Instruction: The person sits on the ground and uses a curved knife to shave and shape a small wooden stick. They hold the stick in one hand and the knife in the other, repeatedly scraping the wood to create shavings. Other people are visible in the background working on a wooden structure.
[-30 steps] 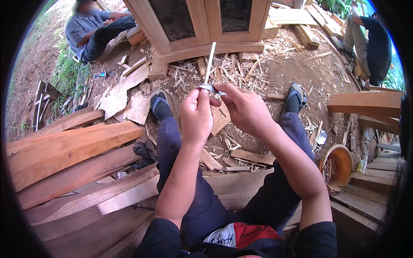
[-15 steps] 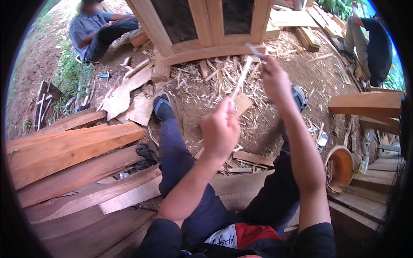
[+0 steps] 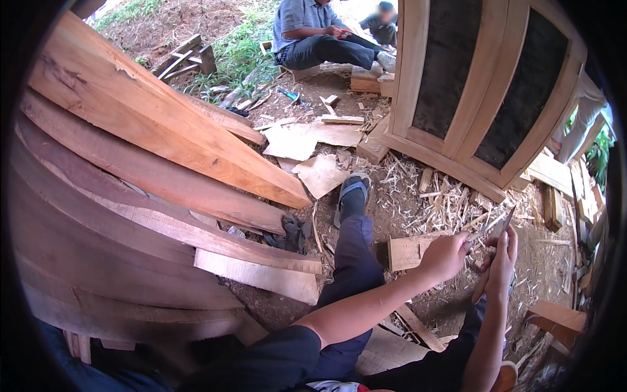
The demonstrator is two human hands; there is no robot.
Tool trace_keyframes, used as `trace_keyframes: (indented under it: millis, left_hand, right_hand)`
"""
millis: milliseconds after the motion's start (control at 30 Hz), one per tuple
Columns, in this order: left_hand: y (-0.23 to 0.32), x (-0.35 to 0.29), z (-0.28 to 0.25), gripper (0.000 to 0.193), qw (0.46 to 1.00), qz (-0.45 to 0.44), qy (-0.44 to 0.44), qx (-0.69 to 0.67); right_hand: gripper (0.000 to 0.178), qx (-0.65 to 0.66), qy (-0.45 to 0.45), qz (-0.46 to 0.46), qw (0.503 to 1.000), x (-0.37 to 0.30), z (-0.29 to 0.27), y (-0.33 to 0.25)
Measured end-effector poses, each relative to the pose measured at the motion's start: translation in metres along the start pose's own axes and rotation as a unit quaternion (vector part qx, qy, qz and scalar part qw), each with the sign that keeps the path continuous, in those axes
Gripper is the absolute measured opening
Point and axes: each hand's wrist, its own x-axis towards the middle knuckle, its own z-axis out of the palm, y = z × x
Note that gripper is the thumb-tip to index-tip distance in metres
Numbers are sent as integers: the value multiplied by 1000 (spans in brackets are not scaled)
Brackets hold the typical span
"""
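Right of centre, my left hand [image 3: 445,256] is closed with its fingertips on a thin pale wood strip [image 3: 484,230], most of it hidden by the hands. Beside it, my right hand [image 3: 501,261] is wrapped round a knife [image 3: 509,217]. Its narrow blade points up past the fingers, and what looks like its brown wooden handle comes out below them. The strip's far end is close to the blade; whether they touch I cannot tell. Beneath my hands lie a wood block [image 3: 411,252] and many curled shavings [image 3: 450,208] on the dirt.
Long planks and beams [image 3: 150,130] are stacked along my left. A framed wooden panel [image 3: 450,140] with dark insets stands ahead. A seated person [image 3: 307,39] is at the far side, another person [image 3: 382,25] behind. Flat wood pieces [image 3: 320,173] lie near my left foot.
My view has swung left, so the panel and both hands appear farther right. My hands have come closer together, bringing the strip and knife near each other. Both are still held.
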Motion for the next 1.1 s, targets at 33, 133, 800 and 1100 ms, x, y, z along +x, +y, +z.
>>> trace_keyframes:
  millis: [33, 133, 800, 1100]
  left_hand:
    - [1, -1, 0, 18, 1000, -3, 2, -6]
    - [-1, 1, 0, 17, 999, 11, -3, -30]
    - [-39, 11, 15, 30, 980, 0, -74, -184]
    - [-14, 17, -11, 19, 968, -89, -12, -234]
  right_hand:
    - [35, -27, -4, -34, 999, -5, 3, -3]
    - [35, -17, -49, -25, 998, -10, 9, -2]
    - [26, 1, -39, 48, 998, -4, 19, -5]
    - [31, -278, -115, -137, 944, -16, 6, -8]
